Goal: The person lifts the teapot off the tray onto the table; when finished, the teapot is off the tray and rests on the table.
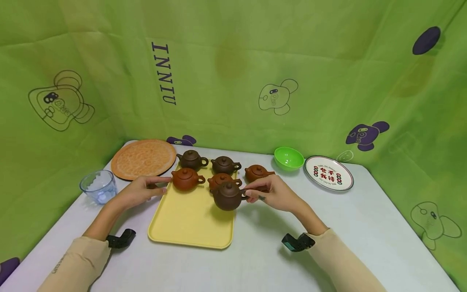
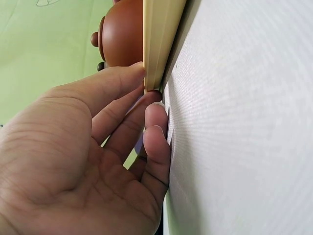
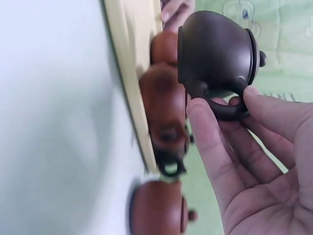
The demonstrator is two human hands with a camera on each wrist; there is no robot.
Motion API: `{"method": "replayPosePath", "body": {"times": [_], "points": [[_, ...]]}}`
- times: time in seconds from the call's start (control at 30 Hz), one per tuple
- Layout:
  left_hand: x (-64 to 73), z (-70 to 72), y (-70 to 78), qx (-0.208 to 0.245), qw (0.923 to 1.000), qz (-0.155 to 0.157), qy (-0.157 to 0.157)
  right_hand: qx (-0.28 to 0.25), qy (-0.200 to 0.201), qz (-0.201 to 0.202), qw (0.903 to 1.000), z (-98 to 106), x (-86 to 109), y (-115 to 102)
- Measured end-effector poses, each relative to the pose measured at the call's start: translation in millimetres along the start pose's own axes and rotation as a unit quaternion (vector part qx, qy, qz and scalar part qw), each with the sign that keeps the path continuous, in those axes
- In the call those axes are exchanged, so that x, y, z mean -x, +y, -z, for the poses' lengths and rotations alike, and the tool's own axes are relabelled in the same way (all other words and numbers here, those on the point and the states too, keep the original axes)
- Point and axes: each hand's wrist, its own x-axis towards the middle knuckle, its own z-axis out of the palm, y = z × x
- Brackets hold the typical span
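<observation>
My right hand [image 1: 271, 192] pinches the handle of a dark brown teapot [image 1: 228, 196], thumb and fingertips on the handle. That teapot hangs upright over the right side of a yellow tray [image 1: 189, 221]. At the tray's left edge is my left hand [image 1: 142, 190], its thumb and fingertips gripping the rim [image 2: 155, 44]. On the far part of the tray stand a reddish-brown teapot [image 1: 185, 179], another reddish-brown teapot [image 1: 220, 179] partly hidden behind the held one, and two dark teapots [image 1: 192, 159] [image 1: 224, 165]. Right of the tray, another reddish-brown teapot [image 1: 256, 172] stands on the table.
Far left lies a round, orange-brown patterned board [image 1: 144, 159], with a clear bluish glass [image 1: 98, 187] nearer me. A green bowl [image 1: 288, 158] and a white plate with red characters [image 1: 329, 173] sit at the back right. Green printed cloth [image 1: 226, 73] walls the white table [image 1: 321, 259].
</observation>
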Motion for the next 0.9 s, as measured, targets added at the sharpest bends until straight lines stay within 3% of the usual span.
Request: {"method": "replayPosePath", "body": {"times": [0.27, 0.57, 0.9], "points": [[1.6, 1.3, -1.6, 0.01, 0.9998, -0.018, 0.003, 0.003, 0.036, -0.011, 0.9993, 31, 25.1, 21], [-0.8, 0.3, -2.7, 0.008, 0.9999, -0.007, 0.006, 0.013, 0.075, -0.04, 0.9963, 68, 56.7, 50], [-1.4, -0.2, -1.5, 0.011, 0.9997, -0.019, 0.003, 0.034, 0.121, -0.08, 0.9889, 97, 82.9, 78]]}}
